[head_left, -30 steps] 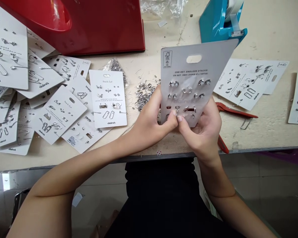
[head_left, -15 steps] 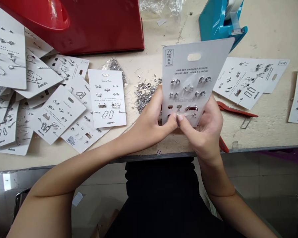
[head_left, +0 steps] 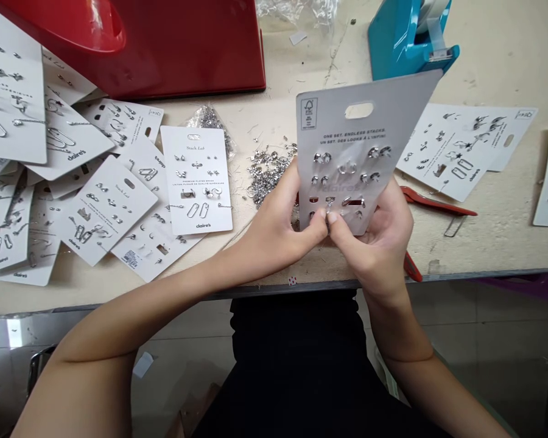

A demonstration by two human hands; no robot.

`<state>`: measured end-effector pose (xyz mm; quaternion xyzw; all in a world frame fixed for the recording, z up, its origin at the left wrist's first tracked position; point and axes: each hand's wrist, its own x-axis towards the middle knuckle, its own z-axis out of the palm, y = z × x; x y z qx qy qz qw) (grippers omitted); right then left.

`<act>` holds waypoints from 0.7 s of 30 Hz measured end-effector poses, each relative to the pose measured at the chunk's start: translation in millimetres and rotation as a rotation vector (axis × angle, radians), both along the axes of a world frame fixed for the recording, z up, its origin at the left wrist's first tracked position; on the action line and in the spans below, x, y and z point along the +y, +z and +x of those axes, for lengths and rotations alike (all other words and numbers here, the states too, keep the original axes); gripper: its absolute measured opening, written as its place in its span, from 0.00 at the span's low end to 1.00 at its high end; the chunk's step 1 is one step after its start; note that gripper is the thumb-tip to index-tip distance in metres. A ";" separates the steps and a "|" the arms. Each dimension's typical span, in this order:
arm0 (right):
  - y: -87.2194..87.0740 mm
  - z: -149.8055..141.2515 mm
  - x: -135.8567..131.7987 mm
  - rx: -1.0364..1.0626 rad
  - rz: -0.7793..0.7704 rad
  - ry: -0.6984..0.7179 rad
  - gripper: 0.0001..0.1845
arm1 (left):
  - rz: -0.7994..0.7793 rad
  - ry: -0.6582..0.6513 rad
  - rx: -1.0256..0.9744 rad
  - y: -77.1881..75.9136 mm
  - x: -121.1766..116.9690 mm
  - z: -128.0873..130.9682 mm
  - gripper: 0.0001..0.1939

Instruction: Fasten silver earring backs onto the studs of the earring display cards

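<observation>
EARRING CARD HELD IN BOTH HANDS, NEAR SIDE OF THE TAPE DISPENSER

We find the earring card (head_left: 342,145) raised above the surface (head_left: 497,67), tilted, just to the near side of the tape dispenser (head_left: 395,45), its top edge overlapping the dispenser's base in our view. The left hand (head_left: 278,225) and right hand (head_left: 386,243) each have a closed grip on its lower part: the thumbs meet almost tip to tip on the face towards us, with fingers behind, largely hidden. We cannot tell whether a small fitting is pinched under the thumbs.

We judge the card light and fairly stiff, smooth enough to slide a little, and liable to crease if bent hard. The metal pieces on it look small and easily dislodged. We would take hold by the side edges or the bare strip around the hanging slot.

Left of the dispenser and nearer the person lies a heap of loose metal fittings (head_left: 269,176); farther left, a pile of filled cards (head_left: 107,210). To the dispenser's near right we note a red-handled tool (head_left: 438,203), partly hidden.
</observation>
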<state>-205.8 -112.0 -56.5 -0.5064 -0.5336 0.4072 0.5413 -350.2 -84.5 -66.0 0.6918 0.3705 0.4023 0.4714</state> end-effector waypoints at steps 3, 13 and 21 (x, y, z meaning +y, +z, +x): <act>-3.0 1.6 0.3 0.030 -0.035 0.015 0.15 | -0.035 -0.019 -0.001 -0.2 2.2 -1.6 0.23; -11.5 8.1 5.1 0.109 -0.019 0.049 0.18 | -0.056 -0.062 -0.020 -0.4 6.5 -6.2 0.23; -12.1 7.6 3.5 0.077 -0.040 0.065 0.19 | -0.039 -0.048 0.052 1.3 1.5 -3.9 0.25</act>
